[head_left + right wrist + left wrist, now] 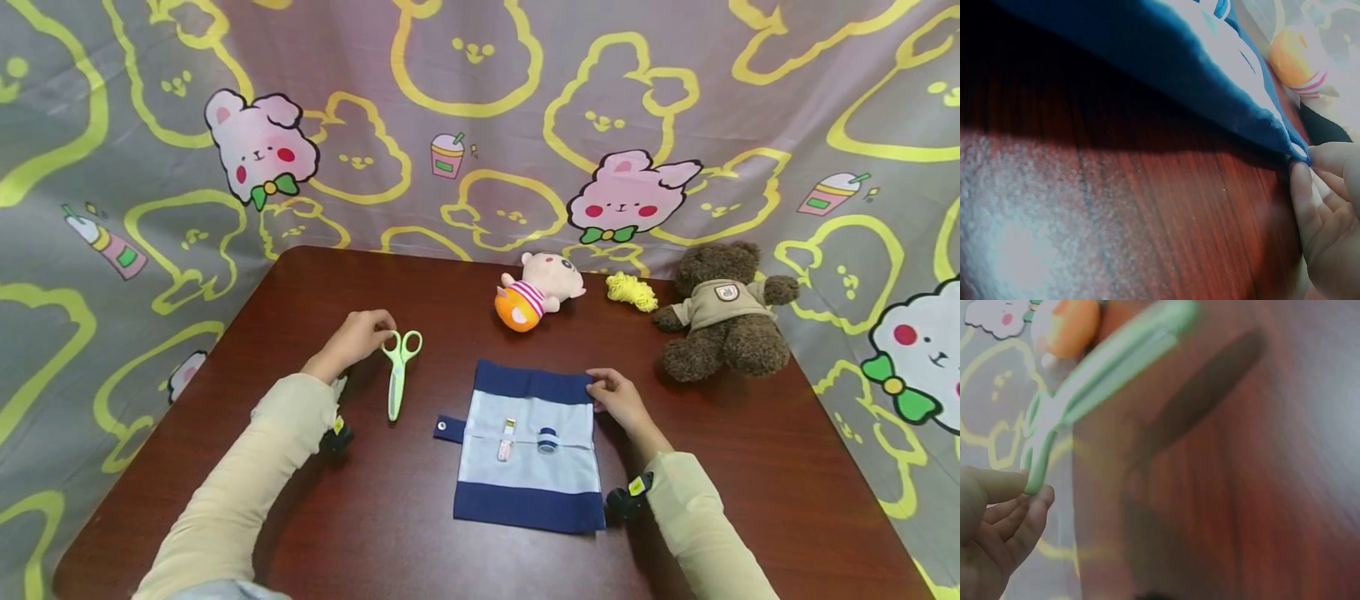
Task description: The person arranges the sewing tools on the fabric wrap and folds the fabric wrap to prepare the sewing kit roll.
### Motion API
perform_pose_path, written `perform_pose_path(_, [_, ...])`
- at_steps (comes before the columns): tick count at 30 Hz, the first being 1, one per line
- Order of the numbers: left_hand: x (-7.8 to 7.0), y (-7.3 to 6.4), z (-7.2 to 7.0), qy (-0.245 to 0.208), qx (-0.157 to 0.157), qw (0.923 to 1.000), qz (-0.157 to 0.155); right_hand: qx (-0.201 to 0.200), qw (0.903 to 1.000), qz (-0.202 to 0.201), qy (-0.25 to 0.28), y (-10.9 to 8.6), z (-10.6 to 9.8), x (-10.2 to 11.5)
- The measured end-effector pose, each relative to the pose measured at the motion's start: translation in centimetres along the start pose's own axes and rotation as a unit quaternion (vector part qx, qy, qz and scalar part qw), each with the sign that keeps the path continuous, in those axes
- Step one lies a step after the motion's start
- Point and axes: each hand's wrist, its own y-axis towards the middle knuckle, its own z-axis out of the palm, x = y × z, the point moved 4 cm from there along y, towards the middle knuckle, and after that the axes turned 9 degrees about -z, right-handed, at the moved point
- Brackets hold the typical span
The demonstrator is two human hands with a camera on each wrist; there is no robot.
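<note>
Scissors (397, 379), one pair, extend over the counter (375, 517) left of one fabric organizer (525, 475), long axis near-to-far, blades (396, 393) toward the person (232, 492). Left hand (362, 331) pinches a handle loop (1037, 472); right hand (624, 404), the organizer's corner (576, 385). Beyond: one teddy bear (726, 308), one striped plush (528, 298).

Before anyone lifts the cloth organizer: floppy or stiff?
Likely floppy: the cloth organizer curves toward the corner the right hand pinches. Probably light: it looks thin. Tilted, its small blue roll might slip; only a narrow band seems to hold it.
</note>
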Motion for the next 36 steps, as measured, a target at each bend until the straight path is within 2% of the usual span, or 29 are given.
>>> perform_pose_path(4, [-2.5,1.0,1.3,-0.047,0.002,0.9989,-0.002,0.005,0.9999,0.009,-0.002,-0.3,0.1,-0.1])
perform_pose_path(10, [-7.1,3.0,5.1,-0.091,-0.004,0.9956,0.021,0.0,0.9999,0.011,-0.001,-0.2,0.3,0.1])
perform_pose_path(14, [-9.9,4.0,7.5,-0.096,-0.015,0.9944,0.041,-0.002,1.0,0.006,0.0,0.0,0.5,0.2])
perform_pose_path(17, [-11.4,4.5,8.9,-0.092,-0.024,0.9942,0.051,-0.004,1.0,-0.004,0.0,0.2,0.8,0.3])
perform_pose_path(24, [-13.2,4.7,11.2,-0.055,-0.029,0.9964,0.058,-0.009,0.9999,-0.008,0.003,0.4,1.0,0.3])
perform_pose_path(27, [-13.6,4.5,12.0,-0.035,-0.01,0.9975,0.06,-0.008,0.9999,-0.004,-0.004,0.5,0.8,0.2])
perform_pose_path(31, [-13.9,4.0,12.7,-0.025,0.022,0.9984,0.047,-0.01,0.9999,-0.003,-0.011,0.4,0.6,0.1])
perform_pose_path(36, [-14.0,3.2,13.4,-0.01,0.038,0.9983,0.043,-0.017,0.9997,0.0,-0.019,0.2,0.1,0.1])
